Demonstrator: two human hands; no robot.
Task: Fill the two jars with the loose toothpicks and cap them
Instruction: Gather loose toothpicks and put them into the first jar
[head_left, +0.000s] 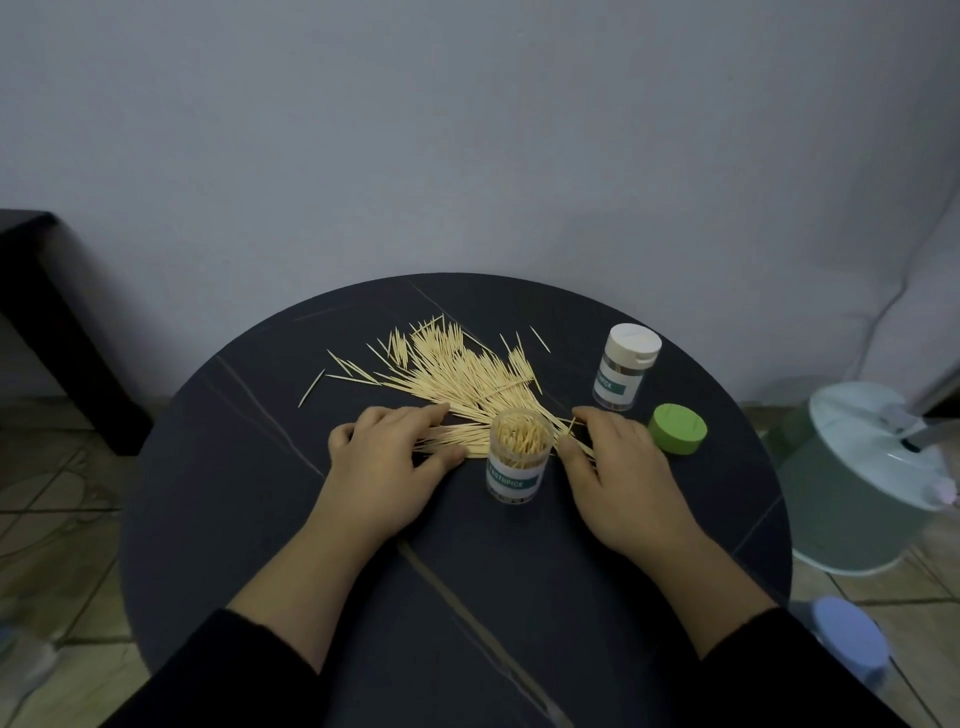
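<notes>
A person's hands work a spill of loose toothpicks (457, 369) on a round dark counter (260, 519). The left hand (384, 452) lies spread, thumb and forefinger either side of a small bundle just left of the open jar (517, 457), which stands upright and looks nearly full. The right hand (618, 467) rests on picks beside the jar's right; whether it pinches any cannot be told. A green cap (678, 428) lies near that hand, and a second jar (626, 366), white-lidded, stands behind it. The picks look light, stiff, sharp-tipped and apt to scatter or snap. They are probably best raked parallel and pinched mid-length as a bundle. The light, narrow jar likely needs steadying by its wall.
</notes>
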